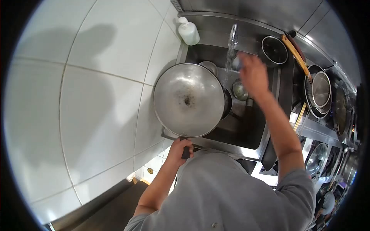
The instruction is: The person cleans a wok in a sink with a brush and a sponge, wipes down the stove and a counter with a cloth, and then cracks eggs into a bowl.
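Note:
My left hand [179, 151] is closed around the dark handle of a large metal wok [189, 84]. The wok is tilted over the left side of the sink [246, 153], and a dark scorched patch marks its middle. Beside the running tap [233, 34] is my right hand [255, 75], blurred, its fingers curled at the stream. Something pale and bluish [238, 61] shows at those fingertips, too smeared to name. Below that hand, in the sink, lies a round metal ladle [239, 90]. The wok partly hides a dark pan [228, 104] and another metal bowl shape [209, 67].
A white pump bottle [189, 32] stands at the back left corner, by the tiled wall [108, 104]. A dark pot [274, 50] sits at the sink's back right. Further right are a wooden handle [296, 54], a mesh strainer [321, 89] and a stove. Another person [328, 203] appears far right.

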{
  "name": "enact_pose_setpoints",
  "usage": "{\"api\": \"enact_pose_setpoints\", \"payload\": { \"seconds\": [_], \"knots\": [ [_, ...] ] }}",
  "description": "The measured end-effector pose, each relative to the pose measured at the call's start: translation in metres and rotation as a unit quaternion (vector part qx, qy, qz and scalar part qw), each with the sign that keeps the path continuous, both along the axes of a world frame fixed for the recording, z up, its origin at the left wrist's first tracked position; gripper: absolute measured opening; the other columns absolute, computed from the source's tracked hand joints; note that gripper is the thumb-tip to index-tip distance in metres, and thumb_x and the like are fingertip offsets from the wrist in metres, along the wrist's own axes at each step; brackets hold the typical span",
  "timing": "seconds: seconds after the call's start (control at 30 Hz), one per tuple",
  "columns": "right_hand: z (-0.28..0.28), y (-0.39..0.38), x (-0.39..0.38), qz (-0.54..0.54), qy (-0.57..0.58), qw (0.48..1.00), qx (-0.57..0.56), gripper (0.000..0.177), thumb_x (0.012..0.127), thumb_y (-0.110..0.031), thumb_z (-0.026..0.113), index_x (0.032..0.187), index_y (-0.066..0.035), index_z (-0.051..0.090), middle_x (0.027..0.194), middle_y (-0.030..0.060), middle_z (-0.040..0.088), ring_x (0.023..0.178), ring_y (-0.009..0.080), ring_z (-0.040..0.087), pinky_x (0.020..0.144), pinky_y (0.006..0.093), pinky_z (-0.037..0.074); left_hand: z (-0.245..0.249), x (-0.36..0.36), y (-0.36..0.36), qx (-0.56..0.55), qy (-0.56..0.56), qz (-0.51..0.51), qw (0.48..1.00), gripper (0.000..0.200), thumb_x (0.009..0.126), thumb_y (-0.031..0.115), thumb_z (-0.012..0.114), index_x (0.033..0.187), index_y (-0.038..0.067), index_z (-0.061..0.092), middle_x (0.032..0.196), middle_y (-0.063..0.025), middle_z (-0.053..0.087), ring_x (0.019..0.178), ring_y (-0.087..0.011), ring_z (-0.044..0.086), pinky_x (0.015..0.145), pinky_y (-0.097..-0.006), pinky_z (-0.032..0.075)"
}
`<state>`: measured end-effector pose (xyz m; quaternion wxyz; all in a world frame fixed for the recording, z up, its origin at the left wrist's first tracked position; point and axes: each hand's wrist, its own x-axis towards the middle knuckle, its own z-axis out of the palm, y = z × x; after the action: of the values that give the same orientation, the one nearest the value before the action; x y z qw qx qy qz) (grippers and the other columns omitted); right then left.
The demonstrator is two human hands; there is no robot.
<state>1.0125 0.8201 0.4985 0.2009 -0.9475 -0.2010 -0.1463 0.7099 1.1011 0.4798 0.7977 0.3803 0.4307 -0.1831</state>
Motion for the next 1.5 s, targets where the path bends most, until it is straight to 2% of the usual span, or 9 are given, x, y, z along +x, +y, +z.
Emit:
{"api": "enact_pose_setpoints", "payload": {
  "seconds": [0.2,0.37,0.63,0.73,0.87,1.0,1.13,1.33,1.5],
  "knots": [
    [-0.095,0.081,-0.173,0.262,0.326,0.908,0.038,0.053,0.088,-0.017,0.07,0.141,-0.02,0.066,0.132,0.0185,0.053,0.125,0.0395,0.059,0.104,0.0508,0.05,-0.036,-0.025,0.015,-0.092,0.032,-0.01,0.995,0.012,0.09,0.004,0.064,0.099,0.004,0.057,0.078,-0.0064,0.056,0.063,-0.019,0.057,0.05,-0.0354,0.048],
    [-0.158,0.105,-0.142,0.095,0.188,0.976,-0.048,0.049,0.088,-0.014,0.07,0.136,-0.017,0.067,0.13,0.0125,0.056,0.128,0.036,0.056,0.105,0.0532,0.047,-0.03,-0.047,0.013,-0.113,0.068,-0.067,0.989,0.01,0.09,0.004,0.064,0.096,0.004,0.056,0.078,-0.0058,0.056,0.061,-0.0174,0.058,0.045,-0.0334,0.047],
    [-0.109,0.209,-0.143,0.137,0.185,0.916,0.329,0.048,0.086,-0.011,0.076,0.132,-0.008,0.065,0.125,0.0194,0.061,0.115,0.0386,0.061,0.101,0.0447,0.052,-0.022,-0.006,0.004,0.096,0.049,-0.27,0.957,0.018,0.086,0.007,0.065,0.101,-0.001,0.058,0.075,-0.0121,0.061,0.056,-0.0227,0.062,0.044,-0.0385,0.052],
    [-0.107,0.167,-0.172,0.325,0.311,0.865,0.221,0.046,0.085,-0.013,0.074,0.131,-0.01,0.067,0.124,0.0158,0.061,0.122,0.0384,0.058,0.101,0.0474,0.052,-0.016,0.009,0.016,0.084,0.021,-0.239,0.967,0.011,0.086,0.01,0.066,0.091,0.001,0.061,0.074,-0.0099,0.06,0.053,-0.0214,0.061,0.043,-0.036,0.05],
    [-0.112,0.066,-0.144,0.25,0.267,0.926,-0.089,0.049,0.081,-0.011,0.076,0.13,-0.013,0.069,0.127,0.0141,0.062,0.126,0.0356,0.058,0.109,0.0484,0.048,-0.02,0.002,0.035,-0.069,0.011,-0.136,0.988,0.01,0.087,0.009,0.067,0.091,0.004,0.059,0.073,-0.0094,0.06,0.054,-0.0213,0.062,0.042,-0.0361,0.049],
    [-0.116,0.082,-0.093,0.042,0.202,0.978,0.033,0.056,0.08,-0.007,0.073,0.136,-0.014,0.064,0.139,0.0162,0.058,0.129,0.0386,0.057,0.108,0.0487,0.048,-0.016,0.002,-0.009,-0.024,0.01,-0.266,0.963,0.013,0.086,0.009,0.068,0.094,0.003,0.059,0.074,-0.0101,0.06,0.054,-0.0235,0.063,0.042,-0.0397,0.05],
    [-0.119,0.147,-0.14,0.098,0.186,0.946,0.248,0.057,0.087,-0.01,0.072,0.141,-0.004,0.054,0.125,0.0221,0.057,0.12,0.0446,0.058,0.104,0.0494,0.049,-0.035,0.024,-0.027,0.083,0.016,-0.319,0.944,0.012,0.086,0.008,0.067,0.092,0.001,0.059,0.068,-0.0103,0.059,0.053,-0.024,0.062,0.042,-0.0399,0.05],
    [-0.139,0.045,-0.173,0.265,0.337,0.902,0.043,0.048,0.086,-0.009,0.071,0.134,-0.01,0.067,0.127,0.0164,0.06,0.127,0.0368,0.057,0.106,0.0515,0.046,-0.038,0.027,0.026,0.017,0.007,-0.215,0.976,0.014,0.087,0.008,0.068,0.094,0.002,0.057,0.069,-0.01,0.058,0.054,-0.024,0.063,0.041,-0.0413,0.049],
    [-0.158,0.024,-0.079,0.037,0.105,0.993,-0.049,0.056,0.082,-0.001,0.068,0.137,-0.014,0.065,0.128,0.0136,0.058,0.128,0.0328,0.053,0.109,0.0481,0.042,-0.013,0.028,0.007,-0.018,0.067,-0.263,0.962,0.011,0.087,0.008,0.068,0.092,0.001,0.059,0.065,-0.0121,0.059,0.052,-0.0235,0.062,0.041,-0.0393,0.048]
  ]
}}
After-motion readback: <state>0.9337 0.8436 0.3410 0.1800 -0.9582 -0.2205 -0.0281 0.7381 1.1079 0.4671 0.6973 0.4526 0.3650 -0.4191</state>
